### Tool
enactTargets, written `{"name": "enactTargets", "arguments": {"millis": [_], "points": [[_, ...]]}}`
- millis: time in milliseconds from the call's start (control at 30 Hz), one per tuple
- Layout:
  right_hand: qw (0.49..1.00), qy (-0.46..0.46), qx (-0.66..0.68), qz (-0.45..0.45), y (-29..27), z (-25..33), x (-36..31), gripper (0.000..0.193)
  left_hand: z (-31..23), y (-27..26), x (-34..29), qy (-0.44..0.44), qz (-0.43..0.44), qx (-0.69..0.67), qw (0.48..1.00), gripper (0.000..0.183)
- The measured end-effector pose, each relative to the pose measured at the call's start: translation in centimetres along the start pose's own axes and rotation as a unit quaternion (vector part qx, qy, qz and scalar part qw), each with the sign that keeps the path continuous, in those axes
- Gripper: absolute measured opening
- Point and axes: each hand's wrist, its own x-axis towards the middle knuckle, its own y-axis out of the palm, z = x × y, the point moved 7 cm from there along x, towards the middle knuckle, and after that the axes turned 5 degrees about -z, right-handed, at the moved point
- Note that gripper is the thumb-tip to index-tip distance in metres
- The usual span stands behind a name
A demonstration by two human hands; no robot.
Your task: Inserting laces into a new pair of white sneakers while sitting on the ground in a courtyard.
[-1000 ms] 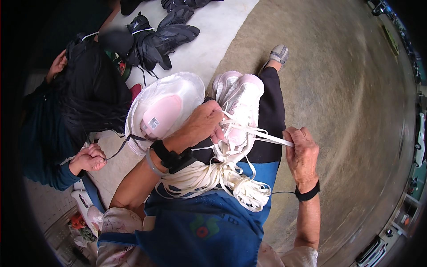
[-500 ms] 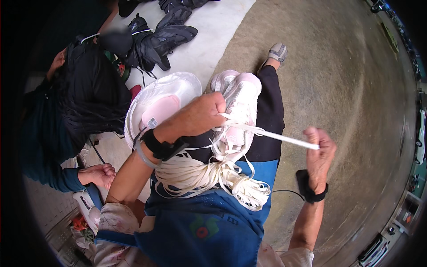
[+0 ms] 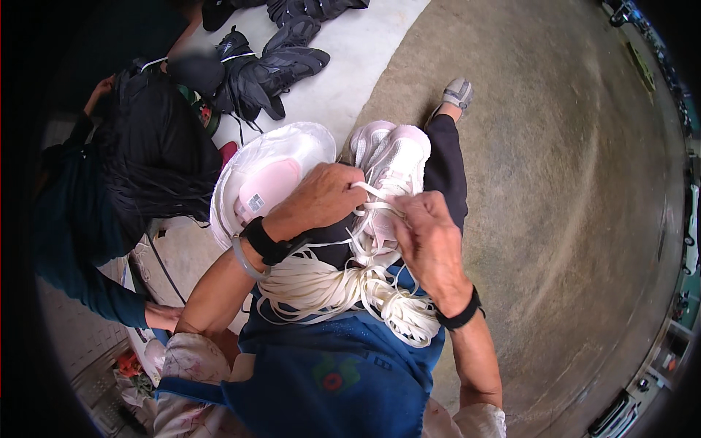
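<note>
A pale pink and white sneaker [image 3: 391, 164] rests on my knee, toe pointing away. My left hand [image 3: 321, 197] presses on its near side and pinches a white lace [image 3: 369, 192] at the eyelets. My right hand [image 3: 427, 237] is closed on the same lace, just right of the shoe's tongue. A thick bundle of white laces [image 3: 343, 288] lies on my blue apron [image 3: 328, 365] below both hands. A second shoe [image 3: 266, 182] lies sole up to the left, touching my left wrist.
A person in dark clothes [image 3: 124, 190] crouches close on the left, one hand [image 3: 164, 315] near my left elbow. Black shoes [image 3: 270, 62] lie on the pale floor behind. My foot in a grey shoe [image 3: 458, 93] reaches onto the brown ground at right.
My right hand, which had pulled the lace out far to the right, has come back in to the shoe. The left hand stays on the shoe.
</note>
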Motion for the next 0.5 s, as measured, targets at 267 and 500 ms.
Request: {"name": "enactTargets", "arguments": {"millis": [267,500], "points": [[0.999,-0.013,-0.030,0.035,2.4,-0.3,1.3,0.014,0.1,-1.2,0.7,-0.141,0.035,-0.239,0.960,0.017],[0.985,0.080,0.018,0.152,2.4,-0.4,-0.3,0.015,2.8,2.7,0.9,-0.154,-0.002,-0.371,0.916,0.014]]}}
